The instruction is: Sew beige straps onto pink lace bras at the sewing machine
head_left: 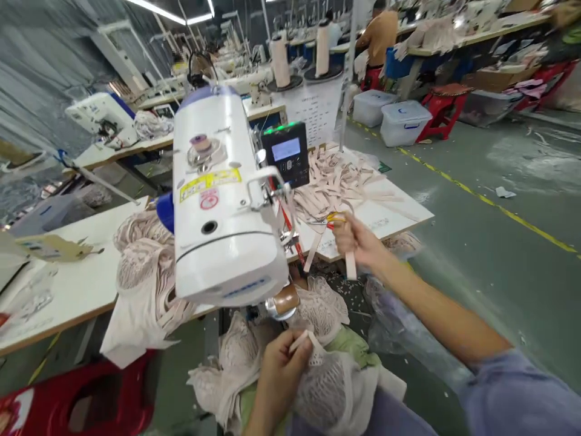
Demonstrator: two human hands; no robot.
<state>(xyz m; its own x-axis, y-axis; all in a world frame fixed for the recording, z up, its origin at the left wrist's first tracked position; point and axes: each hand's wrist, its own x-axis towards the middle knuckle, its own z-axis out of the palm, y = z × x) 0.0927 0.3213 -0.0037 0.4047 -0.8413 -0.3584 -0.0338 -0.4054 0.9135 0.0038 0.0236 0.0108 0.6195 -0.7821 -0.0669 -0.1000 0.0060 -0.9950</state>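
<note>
My left hand [282, 366] pinches the upper edge of a pale beige lace bra [324, 387] over my lap, thumb and fingers pressed together. At the table's front corner my right hand [351, 239] is closed on a beige fabric strap [351, 266], whose short end hangs below the fingers. Small scissors with yellow handles [334, 218] are right at its fingertips; whether the hand grips them too, I cannot tell. Other lace bra pieces [318, 306] hang below the white sewing machine [227, 212], whose head hides part of the table.
A heap of beige straps [333, 181] lies behind the machine's control panel [285, 154]. More lace pieces [147, 266] are piled left of the machine. A red stool [86, 396] stands at lower left. Plastic bins [403, 124] and a seated person [379, 36] are farther back.
</note>
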